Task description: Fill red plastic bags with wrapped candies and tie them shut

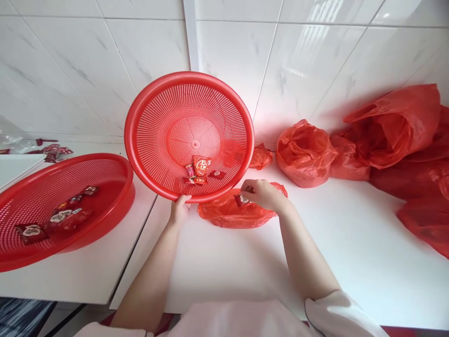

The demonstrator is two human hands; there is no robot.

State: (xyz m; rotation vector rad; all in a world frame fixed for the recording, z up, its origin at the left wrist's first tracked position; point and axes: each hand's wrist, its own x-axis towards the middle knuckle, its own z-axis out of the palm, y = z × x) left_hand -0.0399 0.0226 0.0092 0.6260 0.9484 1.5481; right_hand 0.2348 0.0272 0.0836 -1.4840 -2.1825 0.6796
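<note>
Red packet [242,200] is pinched in the bent fingers of the right hand [263,193], over the open red bag [231,218], but which way its long side points is hard to tell. Up and left of it, the big basket [130,140] leans over, its low rim gripped by the left hand [180,209], which is nearer the pile of little sweets [201,166] inside.
</note>
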